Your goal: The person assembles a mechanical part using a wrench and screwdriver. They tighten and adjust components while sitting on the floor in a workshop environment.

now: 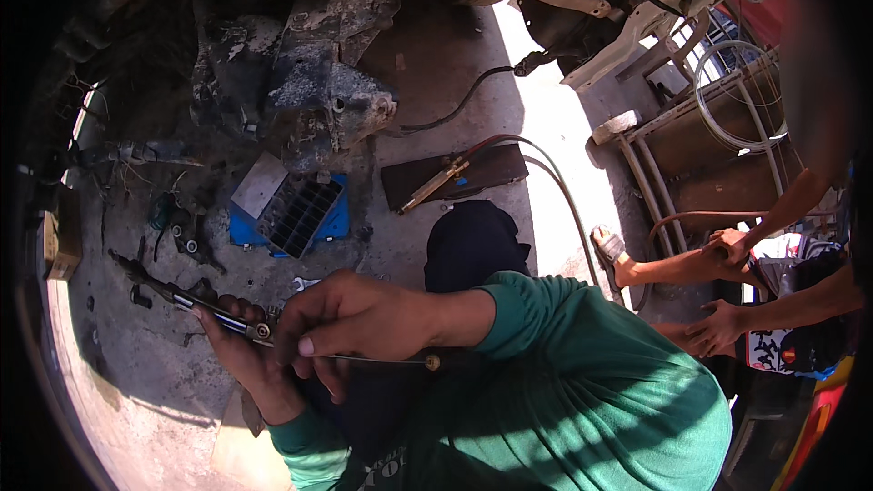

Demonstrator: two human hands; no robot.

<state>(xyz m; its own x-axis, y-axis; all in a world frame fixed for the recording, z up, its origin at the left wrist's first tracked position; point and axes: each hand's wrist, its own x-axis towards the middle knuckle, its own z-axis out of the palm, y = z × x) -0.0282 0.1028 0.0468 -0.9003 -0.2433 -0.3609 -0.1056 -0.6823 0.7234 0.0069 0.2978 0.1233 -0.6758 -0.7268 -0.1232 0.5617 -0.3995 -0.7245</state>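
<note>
My left hand [244,359] is closed around a long metal tool [186,300] with a slim dark front end and a shiny body; it looks like pliers, but its exact kind is unclear. The tool points up and left. My right hand [368,316] is bent over the tool's near end, with thumb and fingers pinched together. From beneath those fingers a thin wire [382,360] runs to the right, ending in a small brass-coloured round piece [432,363]. Where the wire meets the tool is hidden by my fingers.
Ahead lie a blue case with a black compartment tray [305,211], a gas torch [435,185] on a dark box with a hose, and a large rusty metal assembly [318,82]. A wrench [305,283] is on the concrete. Another person's hands [723,327] rest at the right.
</note>
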